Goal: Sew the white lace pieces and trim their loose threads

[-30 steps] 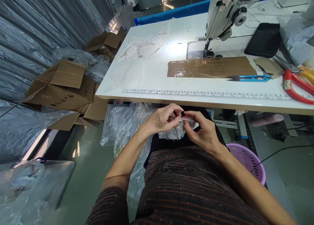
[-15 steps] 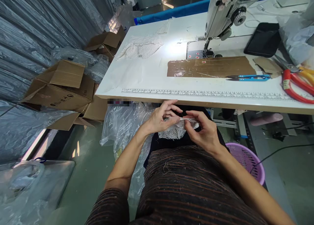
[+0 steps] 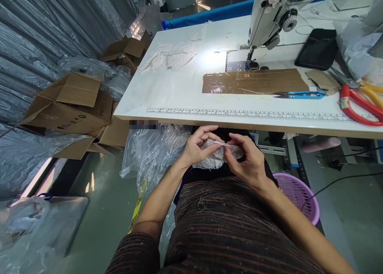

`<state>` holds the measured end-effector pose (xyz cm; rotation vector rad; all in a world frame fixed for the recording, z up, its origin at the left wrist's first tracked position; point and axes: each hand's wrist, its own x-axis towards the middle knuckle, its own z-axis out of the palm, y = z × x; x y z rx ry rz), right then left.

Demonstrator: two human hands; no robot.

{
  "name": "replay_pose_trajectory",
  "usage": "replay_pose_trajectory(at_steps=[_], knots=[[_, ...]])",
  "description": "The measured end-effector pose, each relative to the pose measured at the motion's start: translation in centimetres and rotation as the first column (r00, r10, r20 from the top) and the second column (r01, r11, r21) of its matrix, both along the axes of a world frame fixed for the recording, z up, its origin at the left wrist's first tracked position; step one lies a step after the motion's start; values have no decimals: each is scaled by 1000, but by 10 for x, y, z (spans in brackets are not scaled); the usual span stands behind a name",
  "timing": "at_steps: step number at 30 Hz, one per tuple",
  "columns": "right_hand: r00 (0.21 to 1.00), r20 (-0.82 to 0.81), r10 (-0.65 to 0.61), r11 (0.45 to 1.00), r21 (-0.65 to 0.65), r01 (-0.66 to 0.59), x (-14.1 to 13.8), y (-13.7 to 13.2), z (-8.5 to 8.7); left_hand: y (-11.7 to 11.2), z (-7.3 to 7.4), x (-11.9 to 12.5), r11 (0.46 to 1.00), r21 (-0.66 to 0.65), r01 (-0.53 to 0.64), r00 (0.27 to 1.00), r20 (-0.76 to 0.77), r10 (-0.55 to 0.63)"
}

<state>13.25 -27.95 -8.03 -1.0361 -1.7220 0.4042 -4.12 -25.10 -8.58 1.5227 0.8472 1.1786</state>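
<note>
A piece of white lace fabric is held over my lap, just below the table's front edge. My left hand pinches its upper edge between thumb and fingers. Close beside it, my right hand grips the same edge with thumb and forefinger. The lace hangs in folds beneath the fingers, and part of it is hidden behind them. More white lace lies on the table's left side.
On the white table stands a sewing machine. Near it lie a cardboard strip, blue thread snips, red-handled scissors and a black phone-like slab. A purple basket and cardboard boxes stand below.
The lace's upper edge has been turned up a little between my fingers, showing more of it. Both hands stay pinched on it. The view has shifted slightly.
</note>
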Motion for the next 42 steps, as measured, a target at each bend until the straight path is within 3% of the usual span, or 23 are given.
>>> replay_pose_trajectory(at_steps=[7, 15, 20, 27, 35, 38, 42], knots=[[999, -49, 18, 999, -41, -20, 0, 1, -4, 1, 0, 2, 997, -80, 17, 999, 42, -14], [976, -218, 16, 949, -304, -84, 1, 1, -11, 4, 6, 3, 972, -231, 27, 999, 49, -16], [976, -112, 187, 887, -408, -217, 22, 19, 2, 5, 10, 5, 950, -306, 65, 998, 14, -64], [910, 131, 394, 870, -371, -324, 38, 36, 31, 7, 18, 5, 955, -284, 82, 989, -97, -114], [835, 373, 404, 910, -255, -326, 37, 33, 29, 9, 22, 7, 950, -301, 79, 981, -144, -127], [850, 339, 404, 907, -269, -324, 37, 30, 29, 8, 24, 7, 937, -333, 102, 984, -107, -145], [895, 147, 421, 862, -371, -344, 38, 26, 26, 7, 28, 7, 919, -366, 145, 984, -44, -172]])
